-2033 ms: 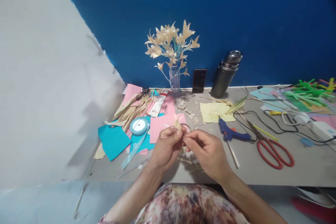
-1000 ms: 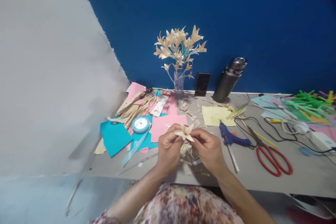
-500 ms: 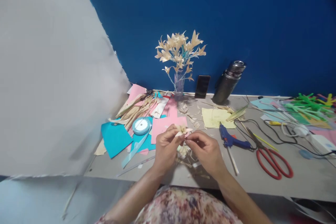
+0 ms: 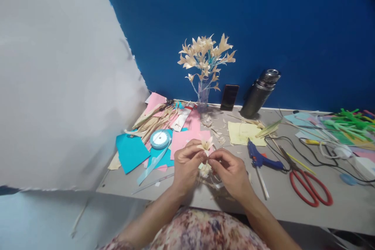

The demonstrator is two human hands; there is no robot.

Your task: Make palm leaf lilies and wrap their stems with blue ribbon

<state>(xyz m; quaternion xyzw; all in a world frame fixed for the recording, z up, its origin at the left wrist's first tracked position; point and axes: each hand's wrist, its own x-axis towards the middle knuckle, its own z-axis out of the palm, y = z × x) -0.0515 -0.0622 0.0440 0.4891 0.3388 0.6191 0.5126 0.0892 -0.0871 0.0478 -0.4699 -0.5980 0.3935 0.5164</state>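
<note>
A small cream artificial flower (image 4: 206,144) with pointed petals stands upright between my two hands, above the table's front part. My left hand (image 4: 187,164) pinches its base between thumb and fingers. From the other side, my right hand (image 4: 229,170) has its thumb and forefinger closed at the base too; whatever thin piece they grip there is hidden. Beneath the hands lie pale husk scraps (image 4: 206,170), partly covered. Beyond them a pink sheet (image 4: 178,140) rests on the table, and a roll of light blue ribbon (image 4: 159,139) lies to the left.
A clear vase (image 4: 203,95) of similar flowers stands by the blue wall, near a phone (image 4: 229,97) and a dark flask (image 4: 259,95). On the right lie a blue glue gun (image 4: 260,159) with its cord and red-handled scissors (image 4: 310,187). Dried husks (image 4: 156,121) are piled back left.
The flower has tipped more upright between my fingers, its petals now pointing upward. Both hands stay close together. The view has shifted slightly, so the table things sit a little further right.
</note>
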